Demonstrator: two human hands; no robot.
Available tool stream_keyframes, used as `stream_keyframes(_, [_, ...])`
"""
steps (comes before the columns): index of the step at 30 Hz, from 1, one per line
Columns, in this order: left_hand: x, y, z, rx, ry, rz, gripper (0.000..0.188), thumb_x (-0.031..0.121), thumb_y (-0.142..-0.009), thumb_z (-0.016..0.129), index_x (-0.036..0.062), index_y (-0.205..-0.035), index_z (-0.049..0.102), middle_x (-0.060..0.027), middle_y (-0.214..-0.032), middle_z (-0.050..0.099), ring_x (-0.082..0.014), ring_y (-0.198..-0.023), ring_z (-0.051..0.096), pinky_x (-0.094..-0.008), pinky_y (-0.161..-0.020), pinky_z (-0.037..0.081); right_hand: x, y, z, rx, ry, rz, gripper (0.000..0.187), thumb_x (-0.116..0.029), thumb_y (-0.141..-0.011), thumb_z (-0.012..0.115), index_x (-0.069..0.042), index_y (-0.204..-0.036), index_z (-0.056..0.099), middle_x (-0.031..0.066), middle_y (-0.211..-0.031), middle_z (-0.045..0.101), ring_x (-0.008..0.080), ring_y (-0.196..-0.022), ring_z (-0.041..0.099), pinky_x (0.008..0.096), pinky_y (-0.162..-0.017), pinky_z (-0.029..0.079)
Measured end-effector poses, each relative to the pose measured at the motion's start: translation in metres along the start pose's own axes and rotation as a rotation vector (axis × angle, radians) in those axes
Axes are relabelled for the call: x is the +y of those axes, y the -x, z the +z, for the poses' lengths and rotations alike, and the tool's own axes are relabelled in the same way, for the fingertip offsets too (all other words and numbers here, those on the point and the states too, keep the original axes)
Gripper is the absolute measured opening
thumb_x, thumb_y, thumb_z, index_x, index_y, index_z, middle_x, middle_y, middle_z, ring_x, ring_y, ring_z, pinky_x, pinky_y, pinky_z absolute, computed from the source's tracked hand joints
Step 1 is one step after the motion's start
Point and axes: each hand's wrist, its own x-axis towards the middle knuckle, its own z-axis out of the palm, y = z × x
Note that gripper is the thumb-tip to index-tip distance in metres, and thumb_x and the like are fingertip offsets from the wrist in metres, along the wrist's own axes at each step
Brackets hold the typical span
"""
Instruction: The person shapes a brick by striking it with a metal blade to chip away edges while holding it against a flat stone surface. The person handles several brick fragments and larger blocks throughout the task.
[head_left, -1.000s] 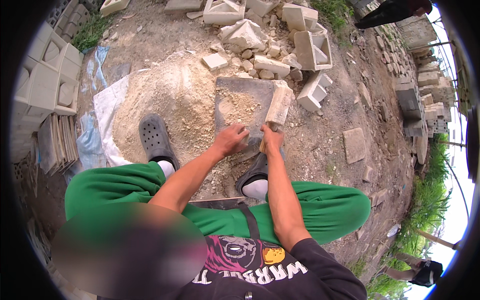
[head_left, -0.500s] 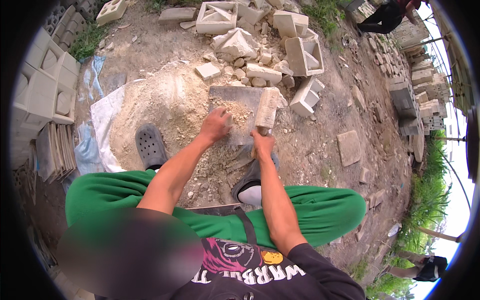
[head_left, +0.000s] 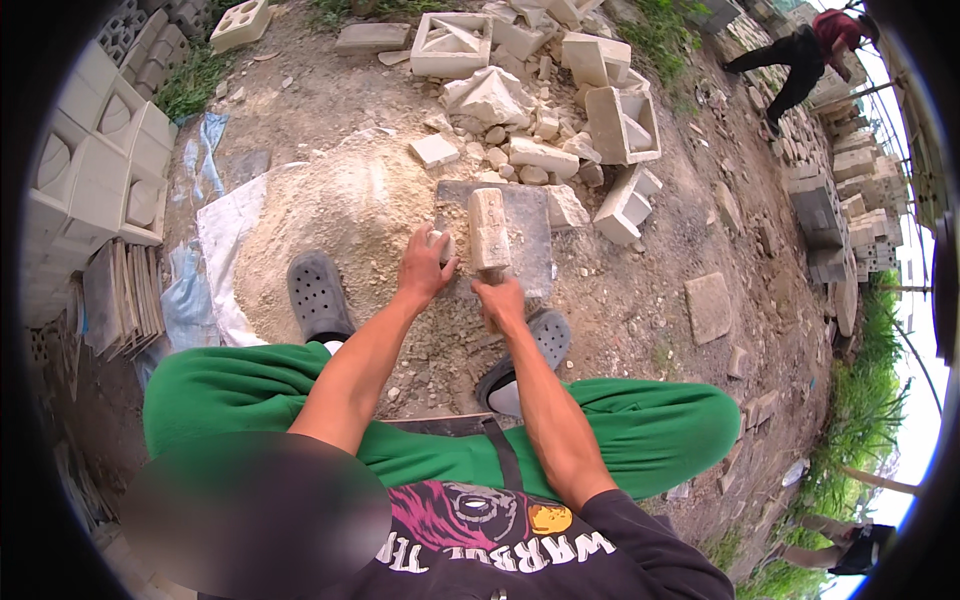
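Note:
My right hand (head_left: pixel 500 303) is closed round the handle of a wooden mallet (head_left: pixel 489 228), whose thick, dusty head rests over a dark flat slab (head_left: pixel 530 245). At the slab's left edge, my left hand (head_left: pixel 425 266) has its fingers curled around a small pale stone piece (head_left: pixel 441 244). Left of that hand spreads a heap of crushed, sandy rubble (head_left: pixel 340 205), partly on a white sheet (head_left: pixel 233 240). The right part of the slab shows bare, with only dust on it.
Broken pale blocks (head_left: pixel 490 98) pile up beyond the slab. My grey clogs (head_left: pixel 318 290) stand either side of the work. Stacked moulded blocks (head_left: pixel 90 150) line the left, near upright thin boards (head_left: pixel 125 290). A person (head_left: pixel 810 60) is bent over at the far right.
The mallet has moved left across the slab, leaving its right side bare of crumbs. My left hand has shifted left to the slab's edge. The far person has come further into view.

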Motion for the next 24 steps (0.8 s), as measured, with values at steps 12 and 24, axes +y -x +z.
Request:
stream_keyframes(12, [-0.011, -0.008, -0.001, -0.108, 0.056, 0.064, 0.042, 0.021, -0.085, 0.073, 0.0060, -0.123, 0.062, -0.0181, -0.134, 0.055, -0.0365, -0.121, 0.056, -0.0445, -0.098, 0.051, -0.022, -0.005, 0.011, 0.140, 0.219, -0.364, 0.033, -0.029, -0.075, 0.077, 0.002, -0.083, 0.073, 0.0127, -0.067, 0.070, 0.0195, -0.058, 0.068, 0.0366, -0.057, 0.052])
stream_keyframes(24, [-0.022, -0.006, -0.016, -0.059, -0.028, 0.188, 0.038, 0.020, -0.080, 0.074, 0.0098, -0.115, 0.066, -0.0187, -0.131, 0.056, -0.0372, -0.121, 0.056, -0.0446, -0.097, 0.052, -0.051, -0.004, 0.003, 0.129, 0.171, -0.394, 0.031, -0.029, -0.074, 0.076, 0.001, -0.077, 0.070, 0.0117, -0.063, 0.068, 0.0208, -0.056, 0.066, 0.0365, -0.054, 0.051])
